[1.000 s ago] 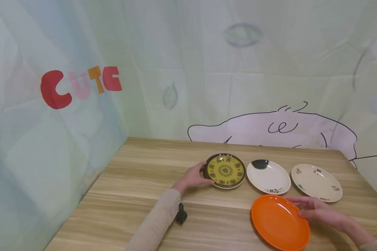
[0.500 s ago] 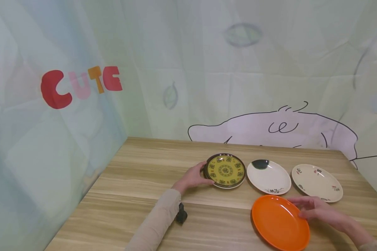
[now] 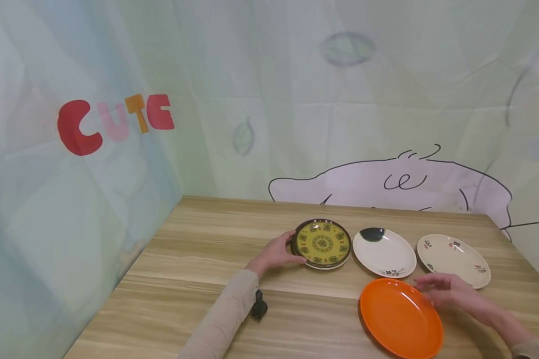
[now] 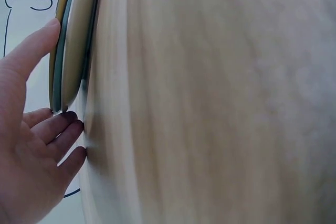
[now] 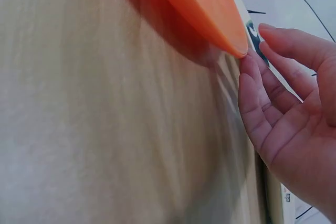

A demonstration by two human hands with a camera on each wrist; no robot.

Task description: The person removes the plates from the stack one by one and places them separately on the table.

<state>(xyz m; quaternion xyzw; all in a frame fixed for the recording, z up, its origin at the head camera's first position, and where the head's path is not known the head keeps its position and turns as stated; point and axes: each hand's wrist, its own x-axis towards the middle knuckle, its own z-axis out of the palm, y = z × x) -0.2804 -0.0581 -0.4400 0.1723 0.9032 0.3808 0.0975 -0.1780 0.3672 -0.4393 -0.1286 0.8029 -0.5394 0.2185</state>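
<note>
A yellow patterned plate (image 3: 322,244) with a dark rim lies on top of a stack on the table; the pale edge of a plate (image 3: 325,268) shows beneath it. My left hand (image 3: 276,257) holds the stack's left side, thumb and fingertips against the rims. Stacked edges (image 4: 77,40) stand out in the left wrist view. Nearer the front is an orange plate (image 3: 402,319). Beside its right rim, my right hand (image 3: 453,294) has its thumb lifted off and its fingers loosely bent. Whether those fingertips still touch the orange rim (image 5: 239,48) is hard to tell.
Right of the stack lies a white plate (image 3: 384,259) with a dark green patch. A cream plate (image 3: 453,257) with small motifs sits farther right. By the left cuff is a small black object (image 3: 259,306). A printed curtain (image 3: 233,89) hangs behind the wooden table (image 3: 197,239).
My right thumb has come off the orange plate's rim, and the right hand has shifted slightly up and away. The left hand and the plates look unmoved.
</note>
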